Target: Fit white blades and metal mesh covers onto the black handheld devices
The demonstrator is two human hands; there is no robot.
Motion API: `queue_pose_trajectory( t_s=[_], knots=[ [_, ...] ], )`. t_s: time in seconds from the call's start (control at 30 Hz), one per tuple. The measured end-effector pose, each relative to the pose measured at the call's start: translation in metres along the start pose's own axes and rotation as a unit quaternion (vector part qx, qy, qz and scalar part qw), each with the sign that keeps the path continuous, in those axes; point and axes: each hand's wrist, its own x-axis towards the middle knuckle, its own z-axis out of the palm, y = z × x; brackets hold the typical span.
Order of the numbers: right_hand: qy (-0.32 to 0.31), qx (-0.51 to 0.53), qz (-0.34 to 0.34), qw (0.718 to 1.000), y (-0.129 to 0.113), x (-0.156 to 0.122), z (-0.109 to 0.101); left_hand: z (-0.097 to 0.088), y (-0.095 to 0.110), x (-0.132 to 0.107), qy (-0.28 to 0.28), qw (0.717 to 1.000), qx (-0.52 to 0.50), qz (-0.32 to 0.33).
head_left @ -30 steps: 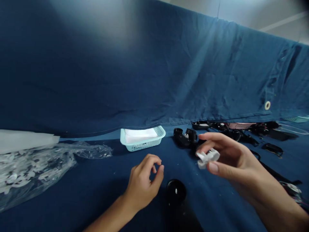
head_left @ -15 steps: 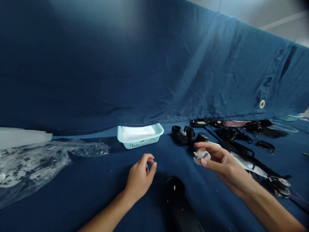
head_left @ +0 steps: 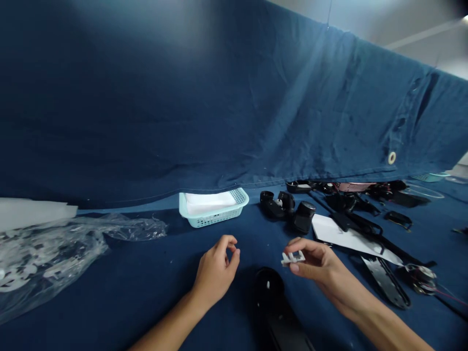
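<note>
Thumb and fingertips of my right hand (head_left: pixel 316 263) grip a small white plastic piece (head_left: pixel 292 257) with short upright prongs, held above the blue cloth. My left hand (head_left: pixel 218 265) hovers to the left, its fingers curled and the thumb close to the forefinger. I see nothing between those fingertips. Between and below my hands lies a long black plastic part (head_left: pixel 272 312) with a rounded end, and a small white peg (head_left: pixel 268 284) shows inside that end. Neither hand touches the black part.
A light blue basket (head_left: pixel 215 218) with white sheets stands ahead. Left lies a clear plastic bag (head_left: pixel 54 253) of white parts. To the right are black round housings (head_left: pixel 304 217), a white sheet (head_left: pixel 340 234), a long black shell (head_left: pixel 387 282) and a wired motor (head_left: pixel 420 279). A blue cloth wall (head_left: pixel 219 107) hangs behind.
My right hand has moved left and down with the white piece, which has turned so its prongs show. It now uncovers a black housing and the long shell. My left hand has hardly moved.
</note>
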Motion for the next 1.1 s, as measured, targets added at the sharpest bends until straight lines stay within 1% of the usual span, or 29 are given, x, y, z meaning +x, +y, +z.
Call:
queue_pose_trajectory(
  t_s=[0.13, 0.3, 0.6, 0.73, 0.83, 0.97, 1.1],
  knots=[
    [0.026, 0.004, 0.013, 1.0, 0.008, -0.004, -0.003, -0.001, 0.0, 0.0, 0.004, 1.0, 0.0, 0.001],
    [0.045, 0.01, 0.027, 0.999, 0.007, -0.006, -0.007, -0.001, 0.0, 0.001, 0.001, 1.0, -0.003, -0.003],
    [0.072, 0.092, 0.046, 0.992, 0.01, -0.004, -0.021, 0.002, -0.006, 0.008, -0.021, 0.999, -0.025, -0.037],
    [0.047, 0.154, 0.039, 0.986, 0.012, -0.002, -0.024, 0.003, -0.008, 0.011, -0.028, 0.998, -0.035, -0.054],
    [0.022, 0.181, 0.042, 0.982, 0.015, -0.001, -0.028, 0.004, -0.009, 0.013, -0.03, 0.997, -0.039, -0.066],
    [-0.005, 0.199, 0.048, 0.979, 0.019, -0.001, -0.032, 0.003, -0.008, 0.015, -0.034, 0.996, -0.041, -0.075],
    [-0.031, 0.193, 0.068, 0.978, 0.021, -0.001, -0.033, 0.002, -0.005, 0.015, -0.04, 0.995, -0.041, -0.079]
  ],
)
